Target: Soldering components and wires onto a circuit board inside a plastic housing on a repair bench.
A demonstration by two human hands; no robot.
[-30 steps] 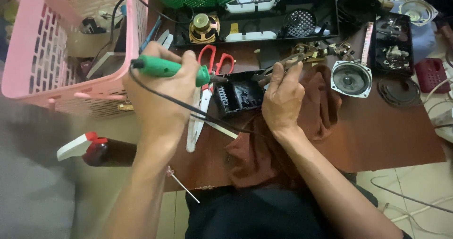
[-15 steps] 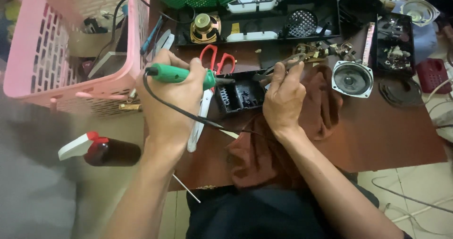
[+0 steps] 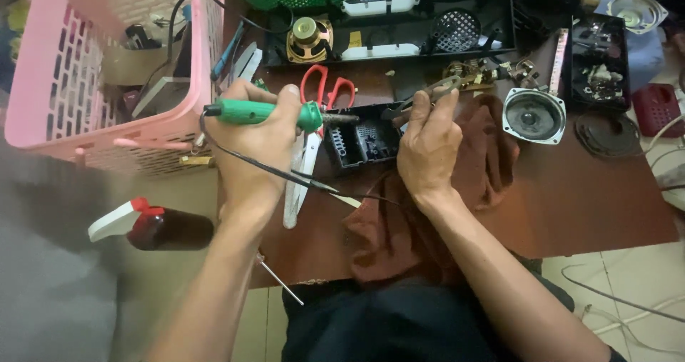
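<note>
Left hand (image 3: pixel 260 144) has shifted the green soldering iron (image 3: pixel 260 112) rightward, fist tight around its handle. Right hand (image 3: pixel 428 144) pinches tweezers (image 3: pixel 421 98) over the small black part (image 3: pixel 360 142).

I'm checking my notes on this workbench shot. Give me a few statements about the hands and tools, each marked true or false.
1. The left hand holds a green-handled soldering iron. True.
2. The soldering iron's tip points toward the pink basket. False: it points right, toward the small black box.
3. The right hand holds tweezers above the black box. True.
4. The red-handled scissors are in the right hand. False: they lie on the table, between the hands.
5. A round speaker lies on the table right of the right hand. True.
6. The brown cloth lies in the basket. False: it lies on the table under the right hand.
</note>
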